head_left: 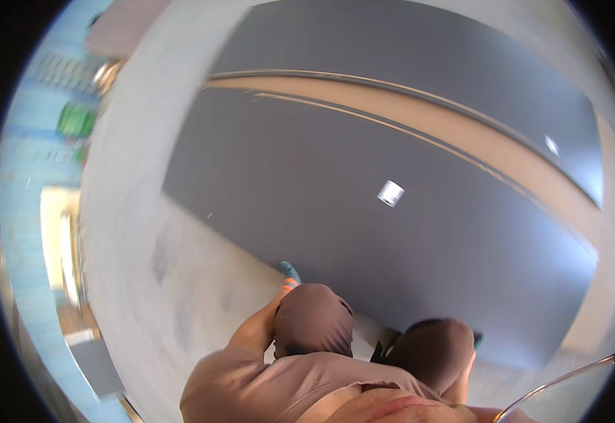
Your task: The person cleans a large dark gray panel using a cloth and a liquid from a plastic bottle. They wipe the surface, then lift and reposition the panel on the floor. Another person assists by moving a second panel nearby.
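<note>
A large dark grey panel (pixel 307 190) lies before my bent knees, with a small white label (pixel 391 193) on its face. At its near left edge is my left hand (pixel 289 271), in a teal glove with an orange cuff; it looks closed over the panel's edge, though the picture is smeared. Past my right knee, by the near edge further right, only a sliver of teal glove shows of my right hand (pixel 478 340). The knee hides its fingers, so its grip cannot be made out.
Behind the near panel lies a second dark grey panel (pixel 420 56), with a tan strip (pixel 420 116) between the two. Grey floor (pixel 145 233) runs along the left. Beyond it are a light blue surface (pixel 29 233), a green object (pixel 76 120) and a cream board (pixel 57 233).
</note>
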Tool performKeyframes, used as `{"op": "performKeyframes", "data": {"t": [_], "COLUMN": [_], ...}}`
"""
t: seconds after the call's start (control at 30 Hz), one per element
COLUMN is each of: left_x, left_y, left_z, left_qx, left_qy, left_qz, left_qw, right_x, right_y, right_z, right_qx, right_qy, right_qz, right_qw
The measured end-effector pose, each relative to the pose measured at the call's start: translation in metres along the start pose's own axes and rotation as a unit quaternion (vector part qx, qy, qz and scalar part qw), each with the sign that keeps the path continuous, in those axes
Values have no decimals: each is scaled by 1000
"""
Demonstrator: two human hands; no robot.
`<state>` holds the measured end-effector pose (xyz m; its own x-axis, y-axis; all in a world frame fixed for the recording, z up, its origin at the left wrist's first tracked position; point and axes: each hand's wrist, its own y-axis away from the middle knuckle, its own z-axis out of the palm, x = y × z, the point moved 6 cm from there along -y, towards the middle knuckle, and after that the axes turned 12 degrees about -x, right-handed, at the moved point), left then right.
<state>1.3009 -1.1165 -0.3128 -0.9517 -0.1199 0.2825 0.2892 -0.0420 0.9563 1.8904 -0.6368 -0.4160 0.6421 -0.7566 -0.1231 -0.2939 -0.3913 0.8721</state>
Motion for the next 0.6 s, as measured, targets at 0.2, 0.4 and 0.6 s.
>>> {"op": "performKeyframes", "data": {"t": [0.2,0.4,0.6], "left_x": [-15,-9,-12], "left_y": [0,-18,-33], "left_z": [-33,-34,-32], "left_qx": [12,41,48], "left_qy": [-60,-131,-170], "left_qz": [-49,-66,-87], "left_qw": [997,988,980], "right_x": [-20,-52,-66], "right_y": [-12,20,26], "right_z": [58,81,73], "right_qx": [-143,-18,9], "right_qy": [-358,-499,-445], "right_qz": [-19,-24,15], "right_qw": [922,866,895]}}
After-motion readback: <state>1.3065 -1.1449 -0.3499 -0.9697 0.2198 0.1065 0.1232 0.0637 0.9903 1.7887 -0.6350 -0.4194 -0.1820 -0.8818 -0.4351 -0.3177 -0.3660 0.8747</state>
